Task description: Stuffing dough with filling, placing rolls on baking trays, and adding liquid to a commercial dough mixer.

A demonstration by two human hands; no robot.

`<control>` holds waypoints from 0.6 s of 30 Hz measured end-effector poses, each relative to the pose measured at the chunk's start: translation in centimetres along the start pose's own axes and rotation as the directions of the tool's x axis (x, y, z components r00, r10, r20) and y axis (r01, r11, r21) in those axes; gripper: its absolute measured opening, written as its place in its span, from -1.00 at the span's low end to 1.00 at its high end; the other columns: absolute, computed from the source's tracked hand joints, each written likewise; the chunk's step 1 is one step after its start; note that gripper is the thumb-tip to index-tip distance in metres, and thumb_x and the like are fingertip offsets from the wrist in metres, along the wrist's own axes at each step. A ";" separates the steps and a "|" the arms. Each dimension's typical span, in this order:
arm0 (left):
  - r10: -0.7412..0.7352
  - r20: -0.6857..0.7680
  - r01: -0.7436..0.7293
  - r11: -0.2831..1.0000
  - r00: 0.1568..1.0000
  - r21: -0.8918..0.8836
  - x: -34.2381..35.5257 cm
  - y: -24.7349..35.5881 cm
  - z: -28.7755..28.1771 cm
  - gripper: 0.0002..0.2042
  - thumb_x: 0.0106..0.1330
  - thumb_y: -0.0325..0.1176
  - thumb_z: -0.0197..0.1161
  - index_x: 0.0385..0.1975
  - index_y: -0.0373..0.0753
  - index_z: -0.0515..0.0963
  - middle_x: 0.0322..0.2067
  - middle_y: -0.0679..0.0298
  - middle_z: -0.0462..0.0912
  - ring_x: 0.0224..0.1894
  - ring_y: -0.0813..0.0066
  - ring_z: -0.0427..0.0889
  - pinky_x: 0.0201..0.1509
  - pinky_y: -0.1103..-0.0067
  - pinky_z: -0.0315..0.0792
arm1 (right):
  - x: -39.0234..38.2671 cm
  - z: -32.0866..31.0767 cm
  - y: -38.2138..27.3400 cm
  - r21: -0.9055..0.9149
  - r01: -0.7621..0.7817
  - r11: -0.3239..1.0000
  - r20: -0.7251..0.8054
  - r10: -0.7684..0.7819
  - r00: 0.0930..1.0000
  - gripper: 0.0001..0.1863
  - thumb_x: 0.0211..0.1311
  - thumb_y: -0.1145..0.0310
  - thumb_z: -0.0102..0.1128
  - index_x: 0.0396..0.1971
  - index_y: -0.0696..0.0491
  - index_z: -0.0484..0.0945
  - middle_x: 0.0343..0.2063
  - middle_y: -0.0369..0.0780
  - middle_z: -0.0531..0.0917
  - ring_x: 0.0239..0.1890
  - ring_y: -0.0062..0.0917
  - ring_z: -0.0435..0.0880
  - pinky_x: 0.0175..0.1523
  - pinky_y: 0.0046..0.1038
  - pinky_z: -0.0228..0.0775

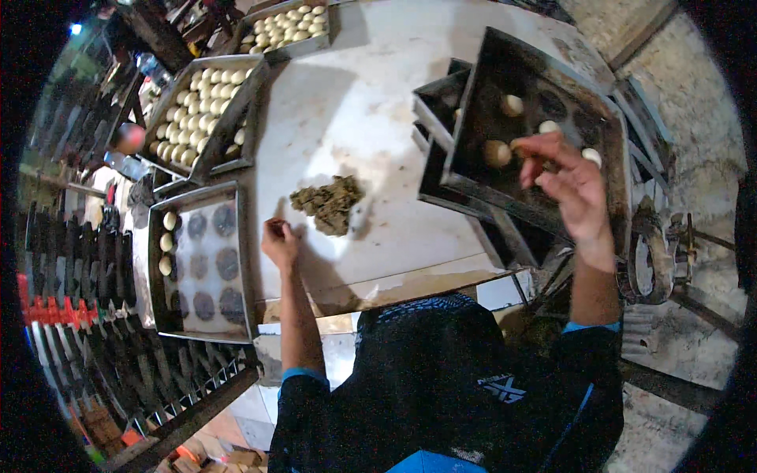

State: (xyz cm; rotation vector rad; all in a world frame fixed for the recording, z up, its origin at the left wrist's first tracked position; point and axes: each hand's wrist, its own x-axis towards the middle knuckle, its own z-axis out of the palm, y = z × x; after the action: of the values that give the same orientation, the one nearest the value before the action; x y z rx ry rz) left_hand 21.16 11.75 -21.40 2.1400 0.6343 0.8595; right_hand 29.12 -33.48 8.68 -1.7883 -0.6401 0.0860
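A dark metal tray [544,79], atop a stack at the right, holds several pale dough balls [512,106] set apart. My right hand [572,185] is over this tray, fingers curved and apart with nothing visible between them. Its fingertips come close to one dough ball [495,154]; whether they touch it I cannot tell. My left hand [280,243] hovers at the left of the table, fingers curled together; what they hold, if anything, is hidden. Beside it, a crumbly brown-green heap [330,203] that looks like filling lies on the white table.
A tray [244,264] at the left has a pale sheet with dark round marks and a few dough balls along its left side. Beyond it stand trays full of dough balls [206,102] and another [288,30] at the back. Dark racks [79,260] line the far left.
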 end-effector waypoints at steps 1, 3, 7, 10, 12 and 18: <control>0.042 -0.007 -0.042 0.999 0.999 -0.032 -0.2 0.2 0.0 -0.95 0.12 -0.53 0.16 -0.43 -0.31 0.49 -0.56 0.25 0.58 -0.53 0.52 0.53 -0.39 0.57 0.43 | 0.0 -3.0 0.5 -0.225 0.064 0.972 0.043 -0.056 0.997 -0.58 0.08 0.40 0.11 -0.01 0.17 0.52 -0.28 -0.20 0.50 -0.21 -0.53 0.50 -0.11 -0.54 0.38; 0.046 -0.012 -0.046 0.999 0.999 -0.021 -0.9 0.4 0.0 -0.93 0.13 -0.52 0.16 -0.39 -0.32 0.48 -0.53 0.24 0.57 -0.49 0.51 0.52 -0.37 0.57 0.43 | -0.6 -8.9 1.9 -0.457 0.096 0.884 0.061 -0.077 0.995 -0.57 0.04 0.48 0.09 0.00 0.15 0.52 -0.30 -0.17 0.49 -0.22 -0.47 0.49 -0.10 -0.51 0.37; -0.027 -0.096 0.019 0.996 0.995 -0.084 -3.9 0.4 0.0 -0.91 0.16 -0.50 0.19 -0.38 -0.35 0.47 -0.50 0.25 0.55 -0.46 0.50 0.50 -0.34 0.57 0.43 | -2.8 -14.7 6.9 -0.859 0.009 0.512 0.178 0.283 0.942 -0.42 -0.11 0.67 -0.05 0.06 0.17 0.46 -0.29 -0.11 0.43 -0.18 -0.28 0.42 -0.01 -0.43 0.27; -0.237 -0.042 0.236 0.971 0.971 -0.028 -7.2 0.6 -0.1 -0.92 0.16 -0.50 0.16 -0.37 -0.33 0.48 -0.48 0.22 0.56 -0.47 0.49 0.50 -0.35 0.58 0.41 | -4.4 -15.0 9.6 -0.907 0.037 0.420 0.179 0.304 0.936 -0.39 -0.12 0.68 -0.07 0.08 0.16 0.45 -0.28 -0.07 0.38 -0.11 -0.21 0.37 0.03 -0.36 0.23; -0.042 -0.073 0.040 0.999 0.996 -0.018 -9.2 1.3 -0.4 -0.93 0.16 -0.51 0.15 -0.37 -0.32 0.48 -0.51 0.24 0.53 -0.49 0.49 0.48 -0.37 0.58 0.40 | -4.4 -14.8 10.5 -0.943 0.048 0.330 0.210 0.478 0.853 -0.41 -0.12 0.65 -0.05 0.06 0.16 0.46 -0.24 -0.04 0.40 -0.11 -0.20 0.40 -0.02 -0.31 0.27; -0.377 0.100 0.382 0.820 0.921 -0.426 -15.4 4.9 -2.5 -0.90 0.10 -0.55 0.06 -0.38 -0.32 0.46 -0.52 0.22 0.41 -0.50 0.44 0.42 -0.40 0.55 0.35 | -2.7 -16.1 8.1 -0.710 0.268 0.652 0.548 0.272 0.791 -0.75 -0.05 0.56 0.04 -0.34 0.18 0.63 -0.46 -0.07 0.48 -0.26 -0.24 0.49 -0.14 -0.31 0.35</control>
State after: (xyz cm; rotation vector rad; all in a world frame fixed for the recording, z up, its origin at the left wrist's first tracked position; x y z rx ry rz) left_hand 10.03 -0.23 -22.12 1.5386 0.7504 0.6869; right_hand 35.90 -50.17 5.81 -2.6267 -1.2968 0.4921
